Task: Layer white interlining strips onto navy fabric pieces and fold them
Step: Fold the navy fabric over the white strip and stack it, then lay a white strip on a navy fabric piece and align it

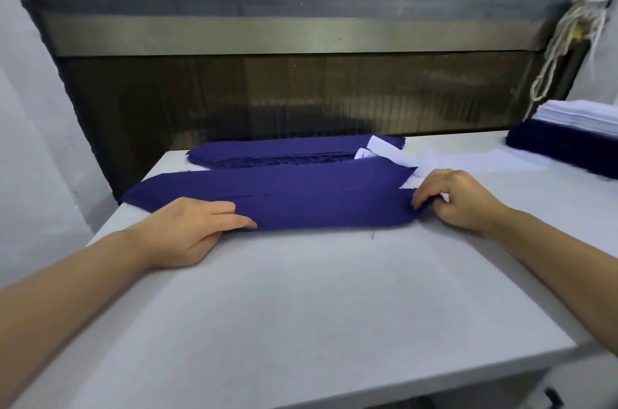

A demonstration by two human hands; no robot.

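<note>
White table (301, 301); right hand (458, 199) pinches navy piece (317, 201) end, left hand (190, 228) seemingly too; stack (267, 154) behind.

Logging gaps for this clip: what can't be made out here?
Interlining, head view: navy piece covers all but its right end.
Left hand, head view: pinching or only pressing that piece, unclear.
Right stack, head view: cut off by the frame edge.
Back pile, head view: layers too thin to count.
</note>
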